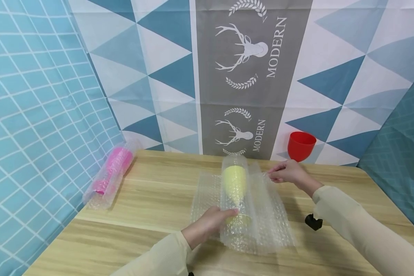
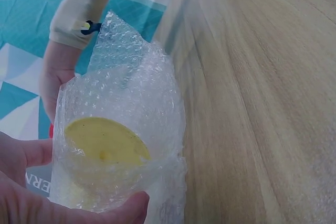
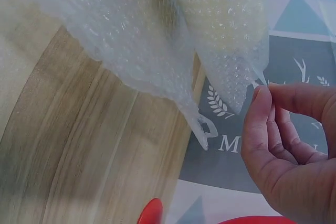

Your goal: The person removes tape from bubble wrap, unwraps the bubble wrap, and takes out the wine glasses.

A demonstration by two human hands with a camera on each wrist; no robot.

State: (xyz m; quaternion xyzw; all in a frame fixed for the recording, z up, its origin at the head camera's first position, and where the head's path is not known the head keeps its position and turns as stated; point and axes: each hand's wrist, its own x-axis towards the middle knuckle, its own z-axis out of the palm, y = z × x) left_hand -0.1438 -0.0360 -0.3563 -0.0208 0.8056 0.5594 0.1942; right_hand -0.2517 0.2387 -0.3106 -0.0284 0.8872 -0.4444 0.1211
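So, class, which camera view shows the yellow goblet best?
The head view: the yellow goblet shows there from bowl to base, though through bubble wrap. The left wrist view shows mainly its round base; the right wrist view, only a pale yellow blur behind the wrap.

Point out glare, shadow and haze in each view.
Head view: bright, with glints on the bubble wrap and a soft shadow on the table below the right sleeve; left wrist view: dimmer, glints on the wrap; right wrist view: glints, the yellow goblet hazy through the wrap.
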